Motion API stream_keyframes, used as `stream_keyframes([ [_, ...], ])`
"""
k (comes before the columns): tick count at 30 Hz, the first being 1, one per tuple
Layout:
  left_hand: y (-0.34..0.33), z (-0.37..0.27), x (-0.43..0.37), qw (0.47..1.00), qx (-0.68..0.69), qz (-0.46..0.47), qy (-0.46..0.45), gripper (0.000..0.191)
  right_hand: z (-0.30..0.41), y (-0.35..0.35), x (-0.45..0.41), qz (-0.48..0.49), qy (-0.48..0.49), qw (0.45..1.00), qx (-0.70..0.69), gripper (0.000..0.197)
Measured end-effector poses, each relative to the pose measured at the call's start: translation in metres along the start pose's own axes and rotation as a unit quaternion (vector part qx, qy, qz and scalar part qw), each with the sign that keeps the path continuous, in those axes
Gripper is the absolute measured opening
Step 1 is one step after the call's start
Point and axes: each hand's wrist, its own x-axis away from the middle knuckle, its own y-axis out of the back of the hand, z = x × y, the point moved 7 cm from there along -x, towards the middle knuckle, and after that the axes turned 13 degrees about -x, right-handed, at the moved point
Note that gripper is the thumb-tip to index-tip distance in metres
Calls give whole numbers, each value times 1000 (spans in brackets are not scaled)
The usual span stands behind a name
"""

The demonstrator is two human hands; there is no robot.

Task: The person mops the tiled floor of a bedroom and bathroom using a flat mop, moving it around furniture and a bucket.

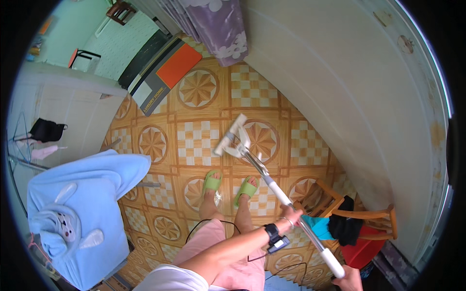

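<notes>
A sponge mop with a white head (230,134) and a metal and white pole (280,192) runs diagonally from the middle of the patterned floor to the lower right. Around the middle of the pole, my left hand (291,214) is closed; a bracelet and a black wrist strap are on that arm. My right hand (348,278) grips the white end of the pole near the lower right rim. The mop head lies in front of my feet, which are in green slippers (212,180). Whether its sponge presses on the floor is hard to tell.
A wooden chair (367,214) with clothes stands right, a red object (364,251) beside it. Left is a light blue hooded towel (98,192) on a support. A doormat (162,78) lies upper left, near a purple curtain (222,29). The wall (320,72) bounds the right.
</notes>
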Motion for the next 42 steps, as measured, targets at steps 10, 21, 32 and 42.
stream_keyframes([
  [10,301,-132,-94,928,-300,-181,-124,45,118,-255,-139,37,110,978,-175,29],
  [21,396,-204,-140,905,-381,-138,-128,21,232,-330,-153,327,-15,680,-656,22],
  [32,272,-73,-106,931,-355,-61,-55,41,85,-368,-63,280,-20,541,-793,23],
  [42,197,107,-104,839,-533,-77,-77,64,-84,-480,34,246,-84,491,-832,20],
])
